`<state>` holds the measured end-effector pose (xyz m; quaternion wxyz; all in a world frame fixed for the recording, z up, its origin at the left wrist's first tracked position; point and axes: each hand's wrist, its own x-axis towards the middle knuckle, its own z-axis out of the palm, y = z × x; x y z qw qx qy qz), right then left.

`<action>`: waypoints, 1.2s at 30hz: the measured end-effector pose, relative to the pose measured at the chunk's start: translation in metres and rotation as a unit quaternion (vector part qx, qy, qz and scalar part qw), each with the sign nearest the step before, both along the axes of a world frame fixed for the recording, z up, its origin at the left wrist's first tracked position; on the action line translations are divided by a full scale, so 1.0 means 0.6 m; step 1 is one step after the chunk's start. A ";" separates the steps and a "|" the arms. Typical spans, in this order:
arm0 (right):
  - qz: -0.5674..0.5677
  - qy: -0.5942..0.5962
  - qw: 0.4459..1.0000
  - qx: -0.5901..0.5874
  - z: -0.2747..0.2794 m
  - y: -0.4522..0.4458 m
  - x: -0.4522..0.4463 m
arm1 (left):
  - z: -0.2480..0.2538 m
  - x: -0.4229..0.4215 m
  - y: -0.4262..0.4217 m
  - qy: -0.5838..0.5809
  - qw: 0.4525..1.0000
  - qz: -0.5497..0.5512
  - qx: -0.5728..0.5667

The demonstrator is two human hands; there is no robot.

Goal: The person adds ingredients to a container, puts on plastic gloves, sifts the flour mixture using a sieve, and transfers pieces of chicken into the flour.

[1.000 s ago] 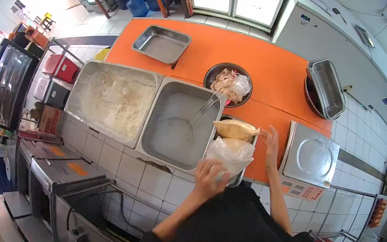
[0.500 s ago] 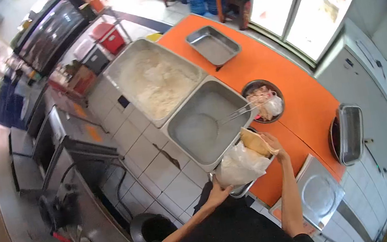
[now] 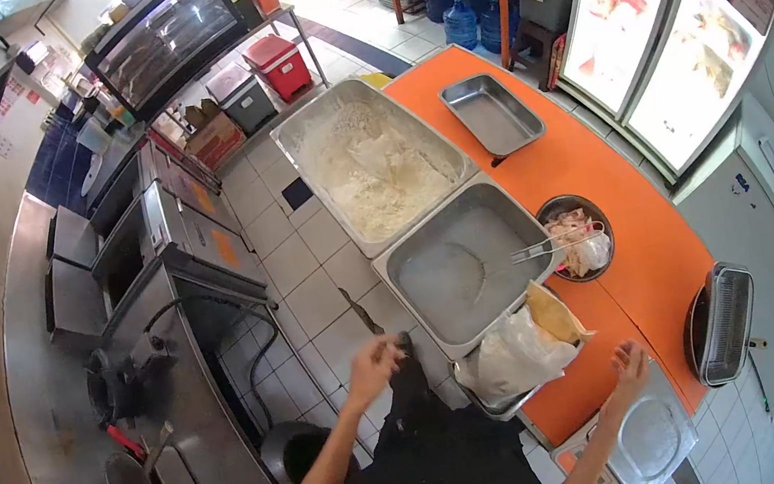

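The clear plastic bag of white powder [image 3: 516,355] leans in a metal tray at the near end of the orange table. A yellowish packet [image 3: 555,317] rests against it. My left hand [image 3: 374,370] hovers over the floor, left of the bag, fingers loosely bent and holding nothing. To the right of the bag, my right hand [image 3: 631,362] is raised with fingers apart, also without anything in it. Just beyond the bag is a deep metal pan of cloudy liquid [image 3: 434,285], with a long-handled wire strainer [image 3: 532,251] lying across it.
A large pan of flour [image 3: 382,177] adjoins the liquid pan. On the orange table [image 3: 651,276] are a shallow metal tray [image 3: 491,114], a bowl of raw meat [image 3: 581,242] and a stacked basket [image 3: 727,322]. A metal scale [image 3: 650,444] stands near my right arm. Steel counters [image 3: 53,437] line the left.
Both hands have let go of the bag and packet and moved apart, left hand leftward, right hand rightward. The bag stays in its tray. The head view has shifted.
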<state>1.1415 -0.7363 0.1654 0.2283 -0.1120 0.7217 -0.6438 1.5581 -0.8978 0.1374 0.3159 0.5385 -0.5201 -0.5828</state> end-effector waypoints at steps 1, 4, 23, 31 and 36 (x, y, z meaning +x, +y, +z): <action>-0.036 0.031 0.999 -0.002 0.018 -0.002 0.020 | 0.019 0.012 -0.055 -0.034 0.998 -0.003 -0.047; -0.048 0.170 0.984 -0.020 0.097 -0.080 0.119 | 0.086 0.017 -0.249 -0.121 0.979 -0.033 -0.160; -0.031 0.115 0.984 0.131 0.159 -0.378 0.604 | -0.126 -0.091 -0.957 -0.408 0.696 -0.465 -0.366; 0.115 0.099 0.975 0.163 0.163 -0.479 0.608 | -0.024 -0.109 -0.822 -0.281 0.795 -0.380 -0.381; 0.405 0.173 0.878 0.189 0.143 -0.520 0.613 | 0.127 -0.025 -0.634 0.011 0.936 -0.166 -0.309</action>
